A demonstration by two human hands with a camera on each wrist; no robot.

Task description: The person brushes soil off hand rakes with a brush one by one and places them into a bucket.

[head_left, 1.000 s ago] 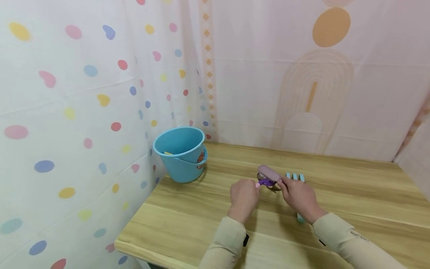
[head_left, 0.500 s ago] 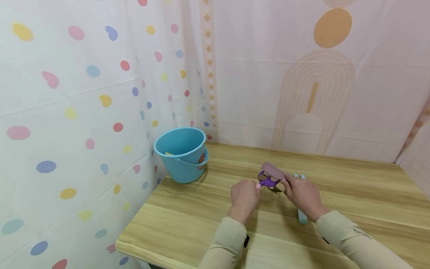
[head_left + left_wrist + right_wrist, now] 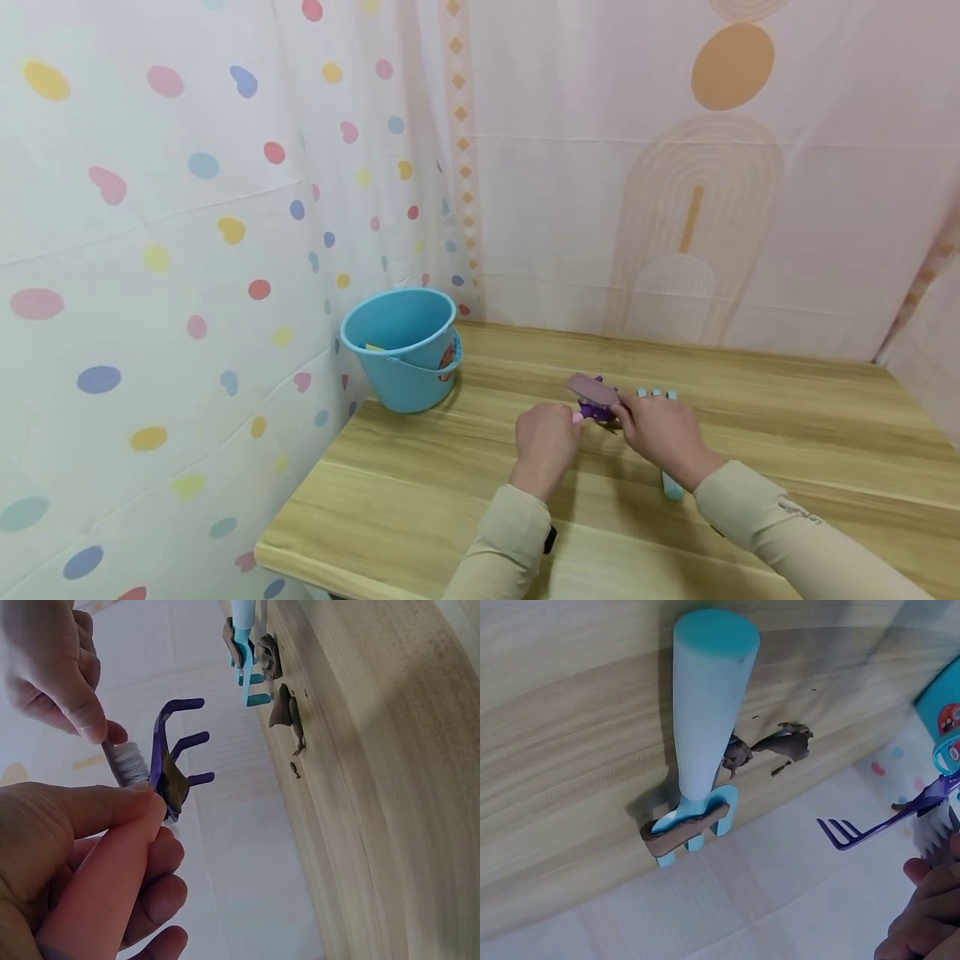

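Observation:
In the head view my left hand (image 3: 546,442) grips the pink handle of a small purple toy rake (image 3: 160,742), held above the table with its tines facing away. A dark brown clay-like patch (image 3: 176,784) sticks to its head. My right hand (image 3: 663,429) pinches a mauve-backed scrubbing brush (image 3: 592,390), whose white bristles (image 3: 130,763) press against the rake's back near the neck. On the table under the right forearm lies a light-blue toy rake (image 3: 705,712); a brown strip (image 3: 682,834) lies across its tines. Part of the purple rake is hidden behind the brush in the head view.
Brown clay-like scraps (image 3: 787,742) and small crumbs lie on the wooden table (image 3: 420,492) beside the blue rake. A blue bucket (image 3: 408,375), with something yellow inside, stands at the table's back left corner. Patterned curtains (image 3: 555,208) hang behind and to the left.
My right hand has shifted the brush right, then back left across the purple rake, whose head is more covered now. The left hand keeps its grip nearly in place. Bucket and blue rake stay put.

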